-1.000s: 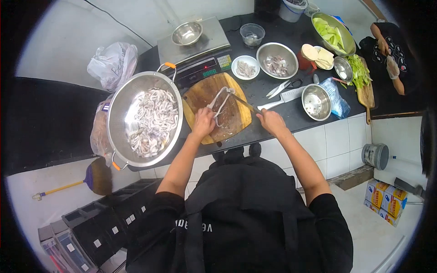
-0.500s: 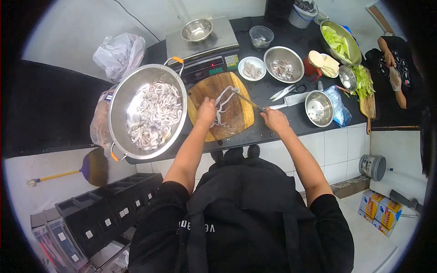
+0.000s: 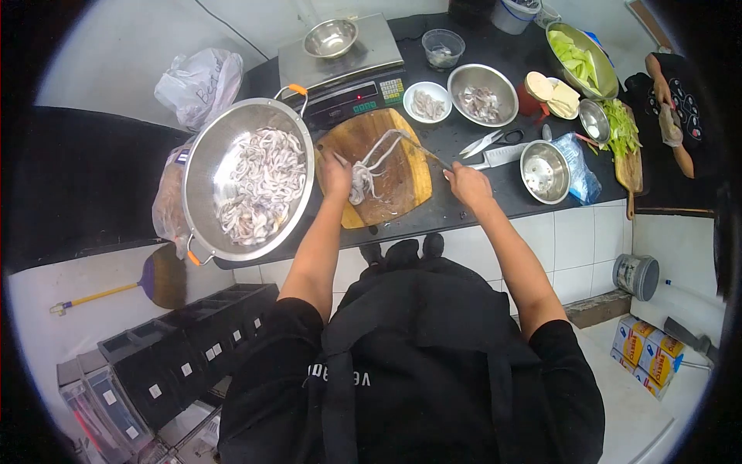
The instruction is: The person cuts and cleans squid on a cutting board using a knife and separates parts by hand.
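The right hand [image 3: 469, 185] is closed around the handle of a knife [image 3: 427, 153], whose blade points away and to the left over the cutting board [image 3: 418, 184]. The left hand [image 3: 336, 174] is positioned at the left side of the board, fingers curled, beside a tentacled piece [image 3: 362, 184]; whether the fingers grip it cannot be determined. The piece lies on the board, with pale strands extending up to the tip end of the blade.

The board rests on a dark table [image 3: 450, 210]. Left of the board is a large metal pan [image 3: 207, 184] with orange-sleeved handles, containing a pile of tentacles [image 3: 267, 185]. Beyond the board are a weighing scale [image 3: 363, 63] and a white bowl [image 3: 407, 105] holding pale pieces. To the right are scissors [image 3: 484, 142], a second knife [image 3: 506, 155] and a small metal bowl [image 3: 533, 159].
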### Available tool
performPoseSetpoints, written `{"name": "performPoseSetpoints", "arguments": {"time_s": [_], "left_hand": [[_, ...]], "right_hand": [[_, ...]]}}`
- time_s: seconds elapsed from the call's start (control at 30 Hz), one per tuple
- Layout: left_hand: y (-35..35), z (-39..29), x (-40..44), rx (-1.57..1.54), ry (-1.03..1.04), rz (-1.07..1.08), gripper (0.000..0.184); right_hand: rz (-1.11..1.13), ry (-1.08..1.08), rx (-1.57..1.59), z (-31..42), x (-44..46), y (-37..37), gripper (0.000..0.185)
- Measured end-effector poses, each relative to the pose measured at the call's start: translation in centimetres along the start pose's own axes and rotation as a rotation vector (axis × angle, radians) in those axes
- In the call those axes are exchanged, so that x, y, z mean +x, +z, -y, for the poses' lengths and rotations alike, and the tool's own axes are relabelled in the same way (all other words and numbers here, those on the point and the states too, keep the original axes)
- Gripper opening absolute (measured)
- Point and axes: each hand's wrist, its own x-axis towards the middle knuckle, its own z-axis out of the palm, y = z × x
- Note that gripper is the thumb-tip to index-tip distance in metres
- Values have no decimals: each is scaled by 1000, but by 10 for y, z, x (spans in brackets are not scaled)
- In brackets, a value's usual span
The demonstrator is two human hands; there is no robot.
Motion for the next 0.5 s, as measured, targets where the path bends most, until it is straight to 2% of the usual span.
{"name": "performPoseSetpoints", "arguments": {"time_s": [0.07,0.1,0.13,0.2,0.23,0.3,0.33,0.4,0.5], "left_hand": [[-15,-14,-10,71,396,-53,61],[-18,-18,-8,47,580,2,63],[-21,-21,-10,46,579,0,63],[-28,-27,-20,200,586,304,50],[-27,-24,-22,199,587,303,50],[-26,-20,-23,339,687,293,34],[-27,-18,-25,339,690,292,34],[-30,-9,-27,199,766,249,23],[-37,1,-25,120,850,311,21]], "right_hand": [[3,1,4,4,0,-6,34],[9,7,5,5,-1,-8,35],[8,6,4,5,-1,-8,35],[4,3,18,7,-1,-4,35],[2,3,17,7,0,-2,35],[1,-3,24,7,0,1,35],[-2,-2,24,6,1,2,35],[2,13,41,6,1,4,34],[-6,10,59,5,1,8,33]]}}
